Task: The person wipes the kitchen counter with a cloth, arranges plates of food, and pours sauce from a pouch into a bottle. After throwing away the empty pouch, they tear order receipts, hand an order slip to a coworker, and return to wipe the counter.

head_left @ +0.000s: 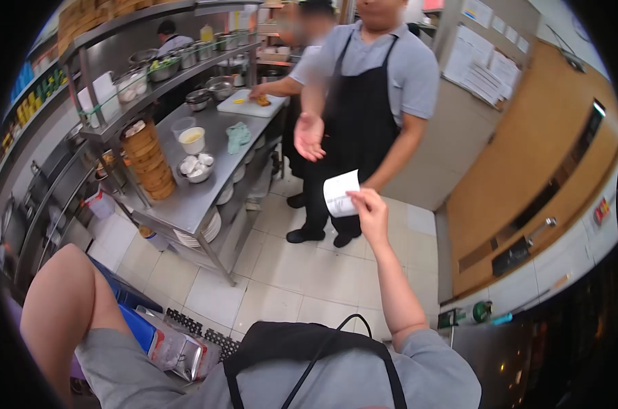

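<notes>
A white paper slip [341, 191] with some print on it is pinched between the thumb and fingers of my right hand [370, 210], stretched out in front of me. Its top edge curls a little, and the print is too small to read. Facing me stands a co-worker in a black apron [350, 102]. One hand [310, 136] of that person is held out, palm up, above and left of the slip and apart from it. Their other hand is partly hidden behind the slip and my fingers. My left arm [56, 313] is bent at the left edge, with its hand out of view.
A steel worktable [217, 174] on the left holds stacked bamboo steamers [147, 160], a bowl of white items [196, 168], a green cloth [238, 138] and a cutting board [252, 102]. Another co-worker reaches to that board. A wooden door [534, 163] stands at right.
</notes>
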`<act>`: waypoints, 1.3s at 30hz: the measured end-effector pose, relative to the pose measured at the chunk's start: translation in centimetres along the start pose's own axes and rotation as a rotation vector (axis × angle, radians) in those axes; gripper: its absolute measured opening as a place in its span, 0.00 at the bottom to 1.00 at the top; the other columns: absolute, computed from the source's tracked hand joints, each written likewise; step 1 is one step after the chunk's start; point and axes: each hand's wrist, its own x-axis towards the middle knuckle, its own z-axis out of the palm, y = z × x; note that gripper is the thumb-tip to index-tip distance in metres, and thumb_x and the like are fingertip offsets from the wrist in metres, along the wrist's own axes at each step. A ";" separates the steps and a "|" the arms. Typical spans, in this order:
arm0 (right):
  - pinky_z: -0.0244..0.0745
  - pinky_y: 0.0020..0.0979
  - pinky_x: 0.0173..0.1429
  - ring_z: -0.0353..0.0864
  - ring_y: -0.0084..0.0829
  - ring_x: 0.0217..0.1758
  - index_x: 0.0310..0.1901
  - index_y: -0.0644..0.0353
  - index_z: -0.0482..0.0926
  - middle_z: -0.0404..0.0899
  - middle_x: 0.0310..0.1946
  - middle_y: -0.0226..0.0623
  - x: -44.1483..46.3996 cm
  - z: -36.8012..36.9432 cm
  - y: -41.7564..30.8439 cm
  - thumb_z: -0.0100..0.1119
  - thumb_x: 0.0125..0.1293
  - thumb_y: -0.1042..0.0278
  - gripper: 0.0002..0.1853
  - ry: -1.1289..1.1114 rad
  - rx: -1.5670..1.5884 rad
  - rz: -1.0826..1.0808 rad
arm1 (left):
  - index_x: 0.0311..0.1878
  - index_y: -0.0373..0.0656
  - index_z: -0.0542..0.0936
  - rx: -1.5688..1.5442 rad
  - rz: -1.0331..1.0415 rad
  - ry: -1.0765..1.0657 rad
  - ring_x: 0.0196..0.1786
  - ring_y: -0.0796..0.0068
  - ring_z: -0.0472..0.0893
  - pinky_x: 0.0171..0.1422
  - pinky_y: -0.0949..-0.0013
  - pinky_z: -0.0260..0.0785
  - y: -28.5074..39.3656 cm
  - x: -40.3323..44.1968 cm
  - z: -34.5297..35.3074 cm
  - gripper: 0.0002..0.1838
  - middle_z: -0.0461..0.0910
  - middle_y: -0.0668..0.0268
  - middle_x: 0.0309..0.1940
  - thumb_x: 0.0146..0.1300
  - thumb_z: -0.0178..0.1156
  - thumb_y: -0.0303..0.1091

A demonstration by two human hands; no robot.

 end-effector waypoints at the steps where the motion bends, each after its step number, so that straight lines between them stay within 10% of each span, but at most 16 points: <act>1: 0.67 0.23 0.37 0.74 0.26 0.32 0.35 0.64 0.78 0.75 0.28 0.37 1.9 2.2 1.4 0.53 0.53 0.80 0.08 0.018 0.150 0.143 | 0.55 0.44 0.64 0.014 -0.005 -0.020 0.55 0.64 0.65 0.55 0.55 0.61 -0.2 -0.8 0.0 0.22 0.65 0.56 0.53 0.60 0.47 0.44; 8: 0.61 0.18 0.31 0.62 0.16 0.26 0.41 0.65 0.77 0.70 0.28 0.26 10.3 14.5 8.9 0.54 0.53 0.79 0.12 0.047 0.276 0.206 | 0.55 0.45 0.64 0.077 -0.071 -0.154 0.55 0.64 0.65 0.55 0.55 0.61 -2.6 -7.1 -0.9 0.22 0.65 0.57 0.53 0.60 0.47 0.45; 19: 0.69 0.20 0.39 0.74 0.20 0.36 0.45 0.65 0.73 0.74 0.39 0.33 13.8 29.4 12.7 0.54 0.55 0.80 0.14 -0.039 0.525 0.312 | 0.54 0.47 0.65 0.230 -0.142 -0.377 0.55 0.64 0.64 0.55 0.54 0.60 -7.2 -13.8 0.7 0.21 0.64 0.58 0.53 0.60 0.47 0.45; 28: 0.69 0.21 0.32 0.73 0.20 0.29 0.37 0.61 0.77 0.74 0.33 0.30 4.5 44.9 6.2 0.55 0.55 0.76 0.08 -0.944 0.621 0.128 | 0.54 0.48 0.65 0.485 -0.257 -0.781 0.56 0.64 0.64 0.55 0.54 0.60 -7.2 -11.9 3.8 0.21 0.64 0.58 0.54 0.60 0.47 0.45; 39: 0.71 0.23 0.32 0.75 0.26 0.27 0.34 0.63 0.78 0.76 0.28 0.37 -11.7 44.2 -2.5 0.55 0.55 0.77 0.05 -1.706 1.002 -0.419 | 0.53 0.50 0.66 1.130 -0.124 -1.425 0.56 0.64 0.63 0.55 0.53 0.59 -1.8 0.0 14.0 0.20 0.64 0.59 0.54 0.59 0.47 0.46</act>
